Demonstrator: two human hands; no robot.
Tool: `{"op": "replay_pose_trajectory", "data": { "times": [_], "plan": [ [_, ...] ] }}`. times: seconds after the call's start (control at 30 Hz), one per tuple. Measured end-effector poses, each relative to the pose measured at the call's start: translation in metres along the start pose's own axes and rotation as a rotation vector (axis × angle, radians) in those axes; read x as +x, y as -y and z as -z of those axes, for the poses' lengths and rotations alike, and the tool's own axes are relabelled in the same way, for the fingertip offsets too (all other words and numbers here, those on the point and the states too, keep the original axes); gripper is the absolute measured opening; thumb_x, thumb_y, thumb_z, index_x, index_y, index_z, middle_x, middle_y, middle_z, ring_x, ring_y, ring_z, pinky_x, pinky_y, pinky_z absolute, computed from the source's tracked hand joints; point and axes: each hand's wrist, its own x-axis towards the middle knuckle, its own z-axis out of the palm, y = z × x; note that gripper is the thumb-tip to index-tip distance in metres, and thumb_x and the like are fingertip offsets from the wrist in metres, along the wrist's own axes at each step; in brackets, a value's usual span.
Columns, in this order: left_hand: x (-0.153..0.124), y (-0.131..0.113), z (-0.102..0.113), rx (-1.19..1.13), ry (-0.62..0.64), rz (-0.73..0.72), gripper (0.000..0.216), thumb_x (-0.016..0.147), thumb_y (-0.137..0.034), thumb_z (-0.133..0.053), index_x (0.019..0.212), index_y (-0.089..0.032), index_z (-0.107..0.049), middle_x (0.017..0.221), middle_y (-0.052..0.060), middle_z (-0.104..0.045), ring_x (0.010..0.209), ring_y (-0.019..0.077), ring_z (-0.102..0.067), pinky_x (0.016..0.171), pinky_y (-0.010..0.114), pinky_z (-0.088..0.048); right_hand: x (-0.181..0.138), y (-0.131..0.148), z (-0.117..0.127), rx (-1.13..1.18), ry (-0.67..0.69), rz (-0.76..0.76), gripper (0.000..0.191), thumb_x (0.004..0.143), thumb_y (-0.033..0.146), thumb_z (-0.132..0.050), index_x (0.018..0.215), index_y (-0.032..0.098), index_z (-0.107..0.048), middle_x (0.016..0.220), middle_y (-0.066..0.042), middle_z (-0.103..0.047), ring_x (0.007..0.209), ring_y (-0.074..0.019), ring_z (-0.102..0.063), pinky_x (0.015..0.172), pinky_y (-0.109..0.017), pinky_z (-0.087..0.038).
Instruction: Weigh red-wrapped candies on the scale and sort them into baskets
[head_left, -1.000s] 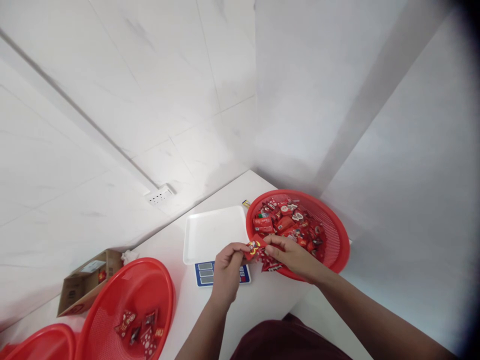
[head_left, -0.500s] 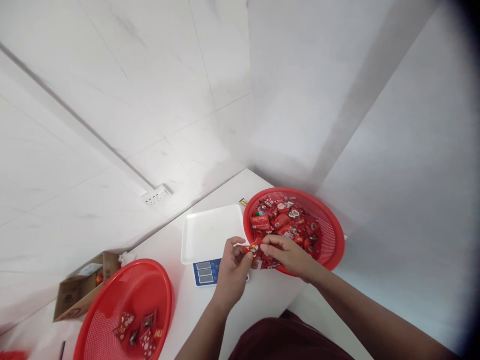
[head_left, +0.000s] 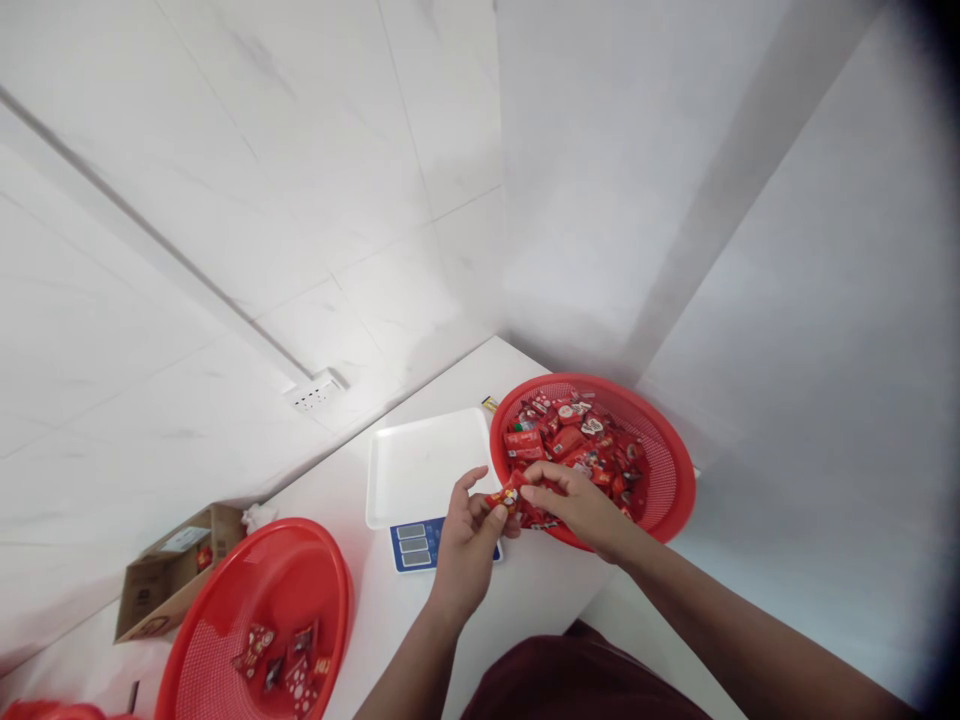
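Between my two hands is one small red wrapped candy (head_left: 504, 497) with a yellow and white print. My left hand (head_left: 471, 535) pinches its left end between thumb and fingers, the index finger raised. At the other end, the fingertips of my right hand (head_left: 574, 505) grip the wrapper. Both hands are over the near left rim of a red mesh basket (head_left: 671, 500), which is filled with many red-wrapped candies (head_left: 566, 440). My right hand covers part of that pile.
A scale with a white tray (head_left: 427, 465) and blue display panel (head_left: 415, 545) stands left of the basket. Further left, another red basket (head_left: 337, 590) holds several red packets. Behind it are a cardboard box (head_left: 157, 595) and a wall socket (head_left: 315, 392).
The view has shifted slightly, so the baskets and box appear a little further right. Both hands keep hold of the candy, with hardly any movement.
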Motion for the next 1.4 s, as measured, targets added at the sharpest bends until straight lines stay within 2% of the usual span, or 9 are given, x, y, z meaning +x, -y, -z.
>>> {"op": "replay_pose_trajectory", "data": {
  "times": [0.1, 0.17, 0.23, 0.37, 0.5, 0.63, 1.13, 1.27, 1.4],
  "plan": [
    [0.003, -0.006, 0.005, 0.132, 0.080, 0.031, 0.040, 0.073, -0.032, -0.061, 0.111, -0.022, -0.051, 0.076, 0.000, -0.057, 0.069, 0.0134, -0.057, 0.064, 0.026, -0.048, 0.001, 0.003, 0.004, -0.089, 0.103, -0.014, 0.018, 0.075, 0.035, -0.053, 0.070, 0.018, -0.053, 0.068, 0.001, -0.056, 0.066, -0.0129, -0.051, 0.064, -0.026, -0.041],
    [0.007, -0.011, 0.009, 0.215, 0.138, 0.055, 0.032, 0.072, -0.033, -0.062, 0.100, -0.019, -0.059, 0.082, 0.004, -0.060, 0.071, 0.0143, -0.057, 0.063, 0.026, -0.048, 0.002, 0.005, 0.006, -0.178, 0.225, -0.022, 0.017, 0.076, 0.033, -0.054, 0.070, 0.017, -0.055, 0.065, 0.001, -0.057, 0.063, -0.0130, -0.052, 0.061, -0.025, -0.040],
    [0.011, -0.013, 0.011, 0.260, 0.149, 0.062, 0.024, 0.072, -0.034, -0.061, 0.089, -0.017, -0.063, 0.080, 0.004, -0.062, 0.069, 0.0138, -0.058, 0.062, 0.025, -0.047, 0.003, 0.008, 0.007, -0.250, 0.268, -0.001, 0.019, 0.077, 0.034, -0.052, 0.070, 0.017, -0.057, 0.064, 0.001, -0.057, 0.063, -0.0130, -0.051, 0.060, -0.025, -0.040],
    [0.017, -0.010, 0.012, 0.177, 0.012, 0.022, 0.021, 0.073, -0.037, -0.061, 0.075, -0.016, -0.059, 0.063, -0.001, -0.057, 0.057, 0.0099, -0.052, 0.055, 0.021, -0.043, 0.007, 0.012, 0.007, -0.228, 0.173, 0.019, 0.023, 0.080, 0.039, -0.049, 0.080, 0.018, -0.059, 0.074, 0.000, -0.059, 0.069, -0.0138, -0.052, 0.064, -0.026, -0.042],
    [0.018, -0.004, 0.007, -0.074, -0.168, 0.031, 0.024, 0.072, -0.039, -0.061, 0.072, -0.016, -0.052, 0.069, 0.000, -0.058, 0.064, 0.0112, -0.056, 0.063, 0.025, -0.047, 0.008, 0.009, 0.003, -0.100, 0.207, -0.041, 0.025, 0.078, 0.042, -0.052, 0.082, 0.018, -0.058, 0.077, -0.001, -0.060, 0.071, -0.0146, -0.055, 0.066, -0.028, -0.045],
    [0.016, -0.005, 0.002, -0.189, -0.250, 0.054, 0.024, 0.070, -0.036, -0.064, 0.070, -0.016, -0.050, 0.072, 0.000, -0.059, 0.068, 0.0106, -0.057, 0.068, 0.026, -0.048, 0.007, 0.007, -0.003, -0.064, 0.223, -0.084, 0.026, 0.076, 0.042, -0.054, 0.078, 0.016, -0.058, 0.073, -0.001, -0.059, 0.069, -0.0140, -0.055, 0.065, -0.027, -0.046],
    [0.009, -0.003, 0.003, -0.291, -0.226, 0.125, 0.024, 0.066, -0.029, -0.070, 0.068, -0.016, -0.049, 0.069, -0.001, -0.063, 0.070, 0.0126, -0.064, 0.066, 0.023, -0.049, 0.012, 0.010, 0.005, -0.239, 0.066, 0.026, 0.024, 0.079, 0.037, -0.047, 0.071, 0.017, -0.058, 0.066, 0.001, -0.054, 0.063, -0.0125, -0.047, 0.058, -0.024, -0.037],
    [0.008, -0.002, 0.003, -0.302, -0.235, 0.116, 0.023, 0.066, -0.027, -0.069, 0.068, -0.016, -0.050, 0.070, -0.001, -0.063, 0.071, 0.0118, -0.063, 0.067, 0.022, -0.049, 0.012, 0.010, 0.006, -0.239, 0.076, 0.020, 0.024, 0.079, 0.037, -0.047, 0.073, 0.017, -0.059, 0.068, 0.001, -0.055, 0.063, -0.0125, -0.048, 0.058, -0.025, -0.038],
    [0.009, -0.001, 0.003, -0.313, -0.258, 0.109, 0.023, 0.066, -0.027, -0.070, 0.066, -0.015, -0.050, 0.068, -0.002, -0.062, 0.069, 0.0103, -0.062, 0.067, 0.022, -0.049, 0.010, 0.007, 0.006, -0.173, 0.160, -0.017, 0.024, 0.080, 0.039, -0.048, 0.078, 0.017, -0.058, 0.072, 0.001, -0.057, 0.066, -0.0131, -0.052, 0.061, -0.025, -0.041]
  ]
}}
